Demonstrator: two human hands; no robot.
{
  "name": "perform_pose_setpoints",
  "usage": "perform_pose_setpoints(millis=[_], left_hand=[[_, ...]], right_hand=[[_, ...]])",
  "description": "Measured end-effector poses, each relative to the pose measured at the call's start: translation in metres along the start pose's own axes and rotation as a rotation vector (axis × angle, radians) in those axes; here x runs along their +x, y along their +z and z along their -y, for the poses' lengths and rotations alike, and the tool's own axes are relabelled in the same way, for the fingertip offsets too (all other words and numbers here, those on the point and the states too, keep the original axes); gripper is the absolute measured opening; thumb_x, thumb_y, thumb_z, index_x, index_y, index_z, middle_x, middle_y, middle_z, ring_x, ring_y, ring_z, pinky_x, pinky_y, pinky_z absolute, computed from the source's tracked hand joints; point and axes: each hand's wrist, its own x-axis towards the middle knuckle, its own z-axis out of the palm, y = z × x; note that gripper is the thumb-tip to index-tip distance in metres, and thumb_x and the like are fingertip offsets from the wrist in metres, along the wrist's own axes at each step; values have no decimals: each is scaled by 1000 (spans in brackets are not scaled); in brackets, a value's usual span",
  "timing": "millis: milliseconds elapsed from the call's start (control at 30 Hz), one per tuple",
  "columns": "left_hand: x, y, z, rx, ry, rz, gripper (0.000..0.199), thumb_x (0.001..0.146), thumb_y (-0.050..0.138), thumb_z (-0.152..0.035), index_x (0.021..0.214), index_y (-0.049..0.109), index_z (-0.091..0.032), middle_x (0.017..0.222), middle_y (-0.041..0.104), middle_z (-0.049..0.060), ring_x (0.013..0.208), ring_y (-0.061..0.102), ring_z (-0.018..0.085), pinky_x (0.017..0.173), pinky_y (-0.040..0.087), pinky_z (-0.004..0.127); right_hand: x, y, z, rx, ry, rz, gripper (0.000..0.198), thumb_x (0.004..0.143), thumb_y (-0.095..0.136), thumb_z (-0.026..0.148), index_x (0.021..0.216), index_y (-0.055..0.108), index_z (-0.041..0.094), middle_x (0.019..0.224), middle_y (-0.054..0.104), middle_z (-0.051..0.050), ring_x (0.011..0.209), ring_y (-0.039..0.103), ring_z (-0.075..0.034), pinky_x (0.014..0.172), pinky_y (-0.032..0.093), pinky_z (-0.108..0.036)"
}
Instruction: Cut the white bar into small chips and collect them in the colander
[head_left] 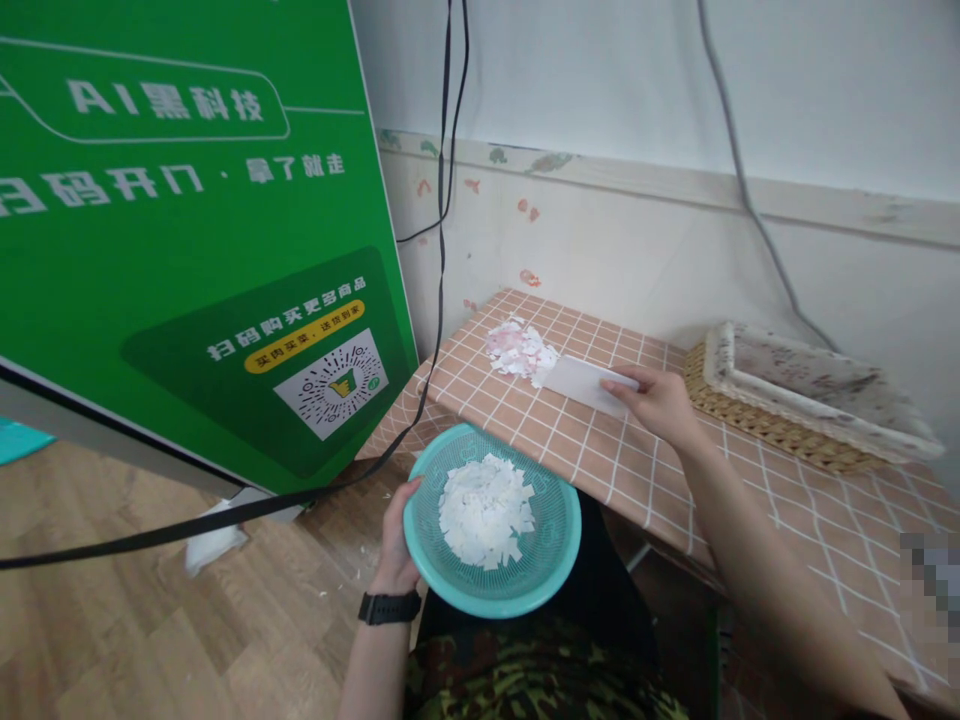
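Observation:
My left hand [398, 535] grips the left rim of a turquoise plastic colander [559, 540], just below the table's front edge. Inside the colander lies a heap of small white paper scraps [486, 510]. My right hand [656, 397] pinches one end of a flat white card [589, 384], held low over the checked tablecloth. The card's far end touches or nearly touches a pile of white and pinkish paper scraps [516, 350] on the table. My left fingers are partly hidden behind the colander.
A brown tablecloth with white grid lines [720, 470] covers the table. A cloth-lined wicker basket [780, 425] sits at the back right. On the left stands a large green cabinet [202, 230]. A black strap [330, 488] hangs across the space before it.

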Motion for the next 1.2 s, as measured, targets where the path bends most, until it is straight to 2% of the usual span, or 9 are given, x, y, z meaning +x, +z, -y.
perform_pose_setpoints(millis=[100,267,400,633,800,967,1200], left_hand=[[1,1,3,22,-20,15,16,74,59,-23,77,69,-10,70,72,7,70,67,21,70,53,31],[5,1,14,73,-48,4,17,74,61,-25,78,68,-10,70,72,7,65,67,20,65,54,30],[7,1,27,96,-75,22,14,72,64,-23,75,68,-11,64,71,5,55,64,16,58,52,27],[13,0,63,136,-188,44,21,73,63,-31,76,67,-11,65,70,5,56,63,16,61,49,28],[14,-1,82,161,-249,113,23,73,62,-33,74,67,-11,66,70,6,60,62,17,66,47,30],[15,0,86,166,-267,161,27,73,61,-35,81,68,-10,73,71,8,66,63,20,70,46,32],[15,-1,85,199,-261,144,26,74,61,-36,77,67,-11,68,70,6,59,60,16,66,44,28]], right_hand=[[0,5,-4,66,14,12,36,76,57,45,94,71,17,83,71,-7,59,60,-18,52,45,-29],[4,8,0,117,-37,76,31,78,56,41,93,72,19,90,71,-6,73,65,-21,63,49,-31],[6,6,1,126,-45,134,30,77,58,42,89,73,19,87,72,-5,70,65,-21,62,49,-31],[6,19,14,136,-27,59,30,76,59,42,90,73,19,88,71,-7,69,65,-21,60,49,-31],[9,23,13,67,-8,-26,30,76,59,41,89,73,18,83,72,-8,66,65,-22,57,49,-32],[13,23,9,23,-13,-50,30,76,58,41,89,73,18,82,72,-8,63,64,-21,56,47,-31],[17,29,18,1,-54,-56,28,78,56,38,91,73,21,87,72,-7,66,65,-21,58,47,-31]])
